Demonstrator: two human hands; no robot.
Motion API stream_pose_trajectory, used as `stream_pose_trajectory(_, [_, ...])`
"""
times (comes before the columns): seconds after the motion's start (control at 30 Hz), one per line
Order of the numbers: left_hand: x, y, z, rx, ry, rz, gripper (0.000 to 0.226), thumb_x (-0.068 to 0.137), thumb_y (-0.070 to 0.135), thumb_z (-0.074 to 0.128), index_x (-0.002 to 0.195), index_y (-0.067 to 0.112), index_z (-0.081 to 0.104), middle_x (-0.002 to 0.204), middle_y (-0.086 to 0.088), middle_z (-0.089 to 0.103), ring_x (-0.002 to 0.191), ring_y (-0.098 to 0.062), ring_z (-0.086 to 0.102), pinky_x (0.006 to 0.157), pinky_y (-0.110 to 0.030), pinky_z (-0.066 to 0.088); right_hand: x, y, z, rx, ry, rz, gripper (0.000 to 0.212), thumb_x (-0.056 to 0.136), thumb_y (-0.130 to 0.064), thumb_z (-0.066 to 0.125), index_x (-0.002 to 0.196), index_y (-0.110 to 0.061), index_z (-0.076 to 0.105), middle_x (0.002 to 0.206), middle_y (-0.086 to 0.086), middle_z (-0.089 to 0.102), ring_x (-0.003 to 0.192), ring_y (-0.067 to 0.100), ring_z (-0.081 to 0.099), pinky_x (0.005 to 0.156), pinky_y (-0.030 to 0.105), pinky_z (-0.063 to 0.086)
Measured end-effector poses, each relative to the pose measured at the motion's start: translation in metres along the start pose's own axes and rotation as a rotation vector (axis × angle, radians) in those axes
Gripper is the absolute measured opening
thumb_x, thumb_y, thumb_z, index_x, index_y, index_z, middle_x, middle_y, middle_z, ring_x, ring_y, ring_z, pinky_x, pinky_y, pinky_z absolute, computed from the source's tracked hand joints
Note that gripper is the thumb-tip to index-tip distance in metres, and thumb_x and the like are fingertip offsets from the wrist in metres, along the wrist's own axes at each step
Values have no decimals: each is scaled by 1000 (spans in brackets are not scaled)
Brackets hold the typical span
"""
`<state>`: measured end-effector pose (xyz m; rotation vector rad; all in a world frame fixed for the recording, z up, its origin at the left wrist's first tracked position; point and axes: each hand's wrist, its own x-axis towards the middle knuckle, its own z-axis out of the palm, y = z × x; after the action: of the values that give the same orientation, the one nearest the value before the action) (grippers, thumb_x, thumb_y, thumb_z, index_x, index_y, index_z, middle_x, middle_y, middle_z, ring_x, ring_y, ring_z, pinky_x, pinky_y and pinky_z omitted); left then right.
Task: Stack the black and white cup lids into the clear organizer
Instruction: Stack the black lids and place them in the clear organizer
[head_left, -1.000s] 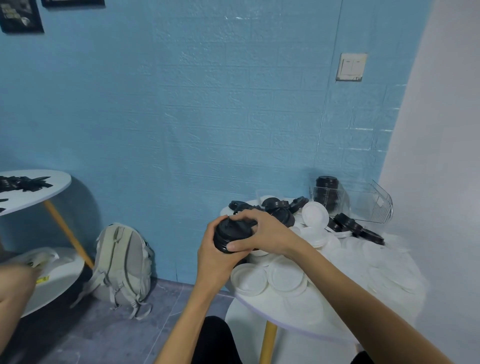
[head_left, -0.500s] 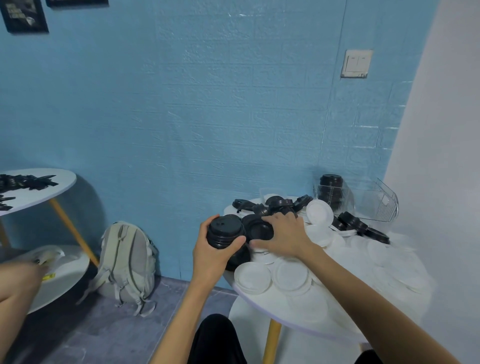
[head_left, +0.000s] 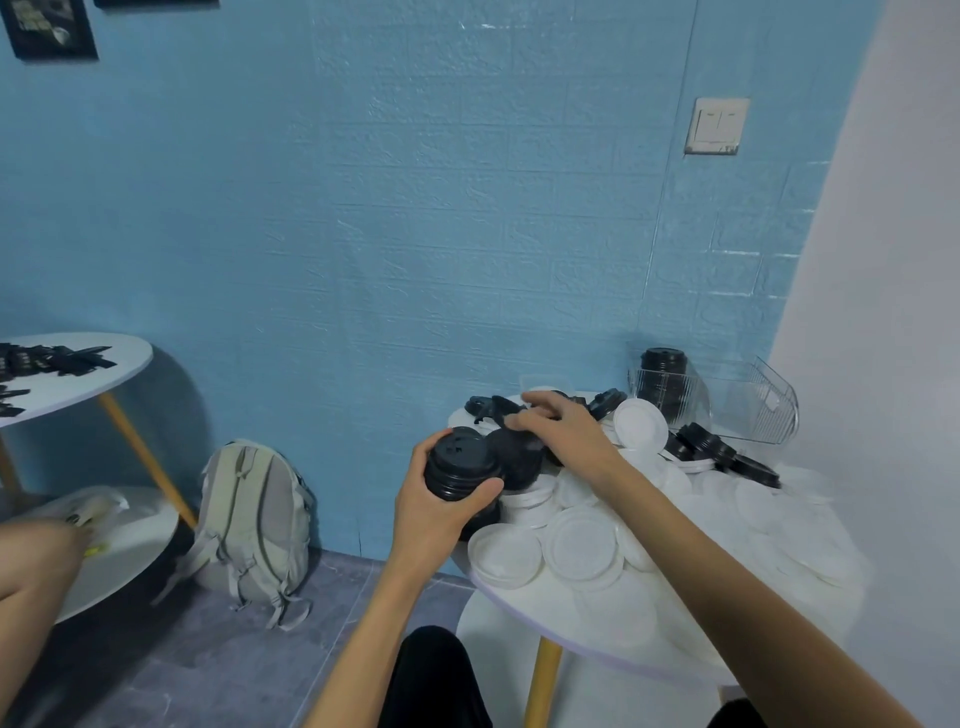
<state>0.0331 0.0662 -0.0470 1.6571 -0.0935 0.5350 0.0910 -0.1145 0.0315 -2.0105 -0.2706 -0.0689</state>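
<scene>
Left hand: my left hand (head_left: 434, 512) grips a short stack of black lids (head_left: 461, 464), thumb curled across the near side and fingers wrapped behind, just off the near-left edge of the surface (head_left: 613, 623).
Right hand: my right hand (head_left: 563, 434) reaches over the pile with fingers bent, fingertips resting on a loose black lid (head_left: 511, 452) beside the held stack; I cannot tell whether it actually pinches that lid.
Black lids on the surface: more loose black lids (head_left: 485, 405) lie at the far edge, and a toppled row of black lids (head_left: 719, 452) lies near the organizer.
White lids: I see white lids (head_left: 584, 543) spread over most of the round white surface, overlapping; one white lid (head_left: 641, 423) leans tilted against the pile.
Clear organizer: the clear organizer (head_left: 748, 410) stands at the far right by the wall, with a tall stack of black lids inside its left compartment (head_left: 662, 384).
Elsewhere: a pale backpack (head_left: 254, 519) leans on the blue wall on the floor; a second white table (head_left: 78, 384) at left carries dark items; a light switch (head_left: 717, 124) is on the wall.
</scene>
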Motion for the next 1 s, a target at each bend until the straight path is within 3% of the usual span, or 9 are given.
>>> stream_pose_trajectory(0.13, [-1,5,4,40,-64,44,73,66,28,95,124,46,55,116,23,67,108,1,65,90,-18,53,-9,-13,0,-137,-181,-141,59,78,-26,79,131,-40,58,94,-21,70,77,-9,65,77,12,45])
stream_pose_trajectory(0.27, [-3,6,3,68,-96,61,73,64,29,95,124,45,56,117,23,66,109,1,64,92,-21,53,-9,-24,-3,-358,-273,-192,60,74,-46,72,132,-38,65,59,-23,61,60,-2,57,69,16,44])
stream_pose_trajectory(0.37, [-5,4,3,74,-120,50,74,63,30,96,124,44,57,115,23,68,107,2,65,90,-21,54,-11,-26,-3,-555,-244,-203,66,64,-69,68,121,-36,68,78,-21,69,77,-1,64,79,27,53])
stream_pose_trajectory(0.47, [-7,3,5,69,-143,27,73,63,27,97,123,43,58,111,25,69,103,2,66,88,-20,55,-14,-31,-4,-665,-169,-238,54,67,-62,75,111,-31,67,99,-13,72,90,6,64,83,28,53])
stream_pose_trajectory(0.57, [-8,2,5,57,-132,15,72,64,28,96,123,44,57,110,28,68,103,3,66,87,-18,54,-13,-35,-6,-518,-112,-268,46,68,-51,78,110,-39,62,97,-17,67,82,1,59,74,21,45])
stream_pose_trajectory(0.67, [-7,4,6,56,-129,15,72,64,29,96,121,46,56,110,29,66,105,5,64,87,-14,52,-12,-37,-7,-308,-20,-294,54,71,-48,79,122,-50,62,102,-16,62,78,-1,56,82,21,47])
stream_pose_trajectory(0.77, [-6,7,9,45,-114,17,72,64,29,96,120,47,55,109,28,67,103,9,63,84,-9,50,-15,-39,2,-74,63,-293,36,75,-37,82,108,-44,71,111,-12,62,84,0,62,83,13,46])
stream_pose_trajectory(0.87, [-3,10,11,-5,-81,17,71,66,28,95,125,39,56,112,20,70,104,3,65,88,-16,53,-17,-29,14,92,76,-270,32,64,-46,82,92,-34,71,108,-4,67,92,14,70,86,29,56])
stream_pose_trajectory(1.0, [3,12,8,-91,-27,20,74,70,18,93,132,36,57,117,17,71,108,-3,68,90,-22,55,-23,-14,24,35,56,-245,36,65,-32,92,89,-26,66,107,-1,68,90,14,72,86,37,59])
